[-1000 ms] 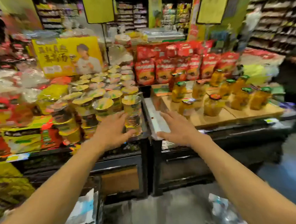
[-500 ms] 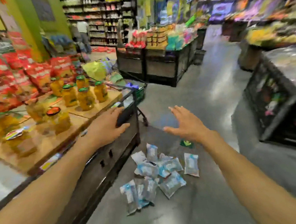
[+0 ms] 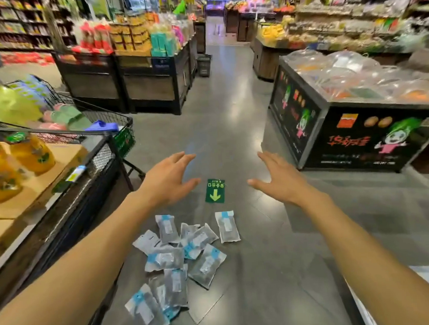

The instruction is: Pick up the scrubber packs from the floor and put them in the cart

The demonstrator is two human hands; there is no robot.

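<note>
Several scrubber packs [image 3: 183, 256], clear bags with grey pads and blue labels, lie scattered on the grey floor low in the middle of the head view. One pack [image 3: 227, 226] lies a little apart to the right. My left hand [image 3: 168, 181] and my right hand [image 3: 277, 177] hover above the floor beyond the pile, fingers spread, holding nothing. A black wire cart [image 3: 116, 117] stands at the left, partly behind the display stand, with coloured goods inside.
A display stand [image 3: 68, 194] with orange jars [image 3: 31, 153] runs along the left. A black produce bin [image 3: 356, 135] stands at the right. A green exit sticker [image 3: 215, 191] marks the floor between my hands. The aisle stretches ahead between stands.
The view has swung right from the shelf front to the aisle. The scrubber packs and the cart came into sight. Both hands have stayed spread with nothing in them.
</note>
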